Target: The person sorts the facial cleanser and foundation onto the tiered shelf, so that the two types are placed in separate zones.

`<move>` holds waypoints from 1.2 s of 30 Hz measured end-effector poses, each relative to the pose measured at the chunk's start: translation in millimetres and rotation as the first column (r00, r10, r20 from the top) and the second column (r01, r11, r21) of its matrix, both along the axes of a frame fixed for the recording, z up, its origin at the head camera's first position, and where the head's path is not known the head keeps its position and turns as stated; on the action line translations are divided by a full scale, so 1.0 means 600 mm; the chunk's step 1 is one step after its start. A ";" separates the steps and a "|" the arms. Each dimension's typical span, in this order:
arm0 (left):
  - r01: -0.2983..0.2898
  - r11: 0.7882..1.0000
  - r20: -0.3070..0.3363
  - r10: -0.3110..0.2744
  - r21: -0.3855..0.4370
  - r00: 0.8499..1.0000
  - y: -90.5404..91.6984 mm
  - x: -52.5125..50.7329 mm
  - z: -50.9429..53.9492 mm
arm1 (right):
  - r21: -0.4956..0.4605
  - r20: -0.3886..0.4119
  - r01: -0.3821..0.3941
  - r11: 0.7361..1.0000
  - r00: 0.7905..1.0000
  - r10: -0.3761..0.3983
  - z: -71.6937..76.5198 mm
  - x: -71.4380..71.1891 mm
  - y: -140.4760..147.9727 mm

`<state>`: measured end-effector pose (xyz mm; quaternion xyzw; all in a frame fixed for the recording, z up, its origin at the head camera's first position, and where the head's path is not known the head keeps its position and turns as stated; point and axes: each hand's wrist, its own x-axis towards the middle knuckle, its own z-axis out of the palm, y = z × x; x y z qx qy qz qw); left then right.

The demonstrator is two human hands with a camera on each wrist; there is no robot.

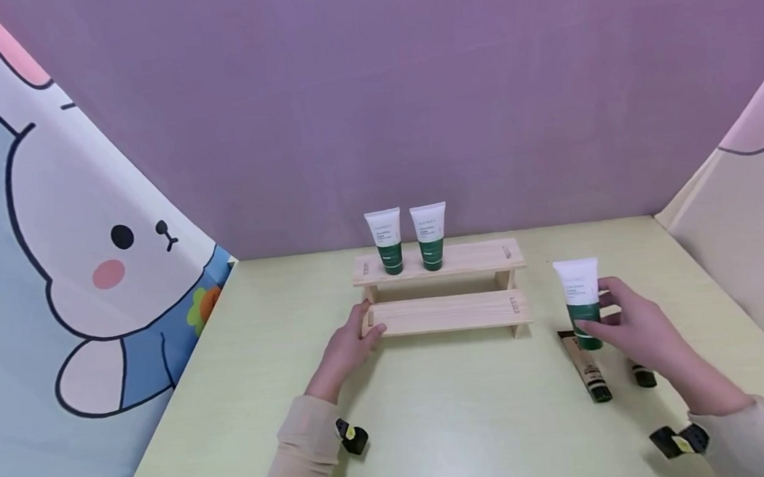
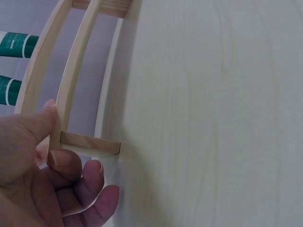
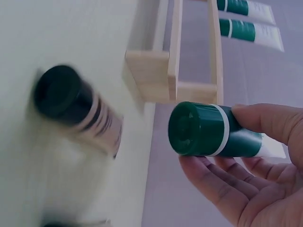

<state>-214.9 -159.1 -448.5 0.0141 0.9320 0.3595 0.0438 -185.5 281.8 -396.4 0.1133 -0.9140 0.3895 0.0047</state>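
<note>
A two-tier wooden rack (image 1: pixel 448 313) stands near the back of the table. My left hand (image 1: pixel 348 348) grips the left end of its lower board, the thumb on the board and the fingers below, as the left wrist view shows. Two white-and-green tubes, one on the left (image 1: pixel 387 242) and one beside it (image 1: pixel 430 237), stand cap down on the upper board. In my right hand (image 1: pixel 640 328), held right of the rack, a matching white-and-green tube (image 3: pixel 203 130) is pinched upright above the table, its green cap pointing down. The lower board carries nothing.
Below the right hand a beige tube with a black cap (image 1: pixel 587 368) lies on the table. A second black-capped tube (image 1: pixel 643 374) is partly hidden by that hand. A purple cloth wall (image 1: pixel 413 105) rises behind the table; a rabbit-print cloth (image 1: pixel 122 283) hangs at left.
</note>
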 end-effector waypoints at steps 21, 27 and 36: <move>-0.009 0.999 -0.006 0.009 -0.034 1.000 -0.005 -0.006 -0.002 | -0.242 -0.098 -0.099 0.965 0.992 0.077 0.063 -0.124 -0.152; -0.004 0.999 -0.007 0.003 -0.034 1.000 -0.004 -0.003 -0.005 | -0.319 -0.103 -0.079 0.944 0.994 0.048 0.060 -0.158 -0.195; -0.011 0.999 0.005 0.011 -0.034 1.000 0.002 0.001 -0.001 | -0.341 -0.083 -0.065 0.938 0.996 0.039 0.051 -0.181 -0.224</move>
